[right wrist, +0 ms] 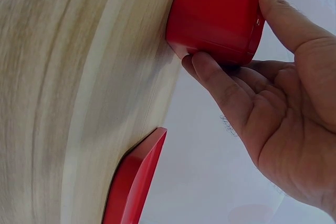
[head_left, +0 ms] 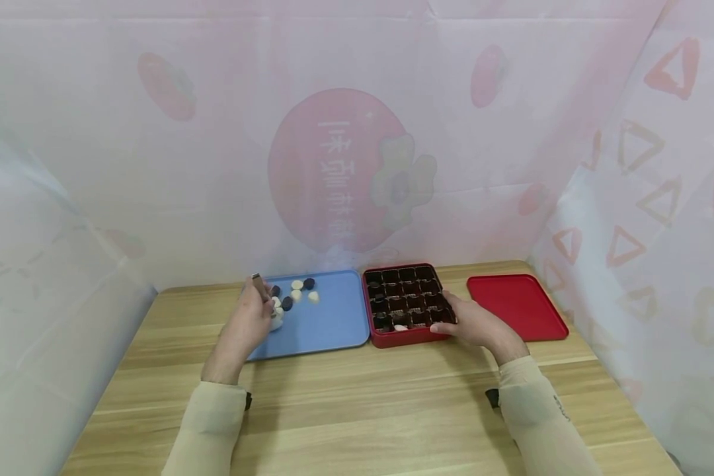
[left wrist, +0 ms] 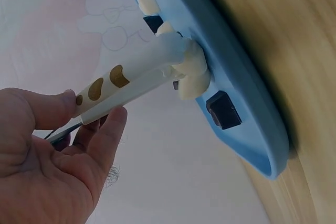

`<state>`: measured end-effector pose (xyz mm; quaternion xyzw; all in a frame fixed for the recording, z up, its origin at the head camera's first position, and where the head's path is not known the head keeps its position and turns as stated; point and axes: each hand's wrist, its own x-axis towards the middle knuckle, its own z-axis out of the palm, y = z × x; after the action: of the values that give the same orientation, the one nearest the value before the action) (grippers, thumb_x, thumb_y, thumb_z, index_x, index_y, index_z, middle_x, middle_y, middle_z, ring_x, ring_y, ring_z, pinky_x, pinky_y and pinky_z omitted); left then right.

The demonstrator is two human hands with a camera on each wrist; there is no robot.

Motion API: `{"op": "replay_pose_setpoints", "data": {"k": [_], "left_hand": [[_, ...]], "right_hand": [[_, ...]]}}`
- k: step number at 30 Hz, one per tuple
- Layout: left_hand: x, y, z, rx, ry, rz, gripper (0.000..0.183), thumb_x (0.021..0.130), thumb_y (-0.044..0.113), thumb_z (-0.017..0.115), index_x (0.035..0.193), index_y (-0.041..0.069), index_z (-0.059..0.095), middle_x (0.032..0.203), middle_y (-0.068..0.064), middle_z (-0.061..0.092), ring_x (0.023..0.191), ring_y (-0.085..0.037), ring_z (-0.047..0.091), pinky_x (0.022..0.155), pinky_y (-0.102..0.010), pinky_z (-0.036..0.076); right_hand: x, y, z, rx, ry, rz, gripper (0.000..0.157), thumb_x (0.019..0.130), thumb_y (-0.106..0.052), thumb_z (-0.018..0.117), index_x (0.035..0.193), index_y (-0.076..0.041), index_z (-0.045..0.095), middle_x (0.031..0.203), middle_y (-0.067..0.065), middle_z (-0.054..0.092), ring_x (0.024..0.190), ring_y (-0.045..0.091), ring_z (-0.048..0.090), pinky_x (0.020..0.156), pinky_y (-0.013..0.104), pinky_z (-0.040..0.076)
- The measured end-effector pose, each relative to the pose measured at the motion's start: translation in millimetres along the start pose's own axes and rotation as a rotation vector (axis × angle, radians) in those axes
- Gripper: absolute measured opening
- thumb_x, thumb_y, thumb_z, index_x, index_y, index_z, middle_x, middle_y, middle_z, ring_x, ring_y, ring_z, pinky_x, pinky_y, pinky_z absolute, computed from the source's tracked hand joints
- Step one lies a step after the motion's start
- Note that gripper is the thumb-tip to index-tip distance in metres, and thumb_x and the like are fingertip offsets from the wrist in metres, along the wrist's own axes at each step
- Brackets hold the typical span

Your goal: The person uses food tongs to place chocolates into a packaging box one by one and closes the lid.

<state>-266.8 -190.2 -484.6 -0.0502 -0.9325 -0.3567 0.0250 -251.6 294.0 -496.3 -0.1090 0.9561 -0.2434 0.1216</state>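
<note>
My left hand holds a pair of tongs with pale arms and gold markings, pinched between thumb and fingers. The tong tips reach white, chocolate-like pieces on the blue tray; whether they grip one, I cannot tell. A dark piece lies near the tray's edge. On the right, my right hand holds the side of a red box, thumb at the rim and fingers along the wall. Inside the box is a dark divided insert; a pale piece sits in its front row.
A flat red lid lies on the wooden table to the right of the box. More white and dark pieces are scattered across the tray's left half. A printed curtain encloses the table's back and sides.
</note>
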Motion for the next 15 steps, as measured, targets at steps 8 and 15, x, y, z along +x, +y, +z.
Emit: {"op": "replay_pose_setpoints", "data": {"k": [8, 15], "left_hand": [[-2.7, -7.9, -1.8, 0.010, -0.028, -0.023, 0.033, 0.123, 0.003, 0.045, 0.154, -0.007, 0.042, 0.146, -0.040, 0.063, 0.133, -0.052, 0.073, 0.102, -0.061, 0.069], [-2.8, -11.2, -4.1, 0.003, 0.004, -0.061, 0.036, 0.122, 0.004, 0.050, 0.157, -0.005, 0.048, 0.150, -0.037, 0.065, 0.139, -0.055, 0.071, 0.107, -0.064, 0.068]], "right_hand": [[-1, -2, -0.7, 0.009, -0.004, -0.001, 0.107, 0.110, -0.046, 0.084, 0.181, 0.008, 0.027, 0.184, 0.036, 0.041, 0.167, 0.055, 0.051, 0.138, 0.071, 0.045], [-1, -3, -1.4, 0.013, -0.008, 0.006, 0.107, 0.110, -0.046, 0.084, 0.182, 0.008, 0.026, 0.184, 0.036, 0.040, 0.167, 0.055, 0.050, 0.138, 0.072, 0.045]]}}
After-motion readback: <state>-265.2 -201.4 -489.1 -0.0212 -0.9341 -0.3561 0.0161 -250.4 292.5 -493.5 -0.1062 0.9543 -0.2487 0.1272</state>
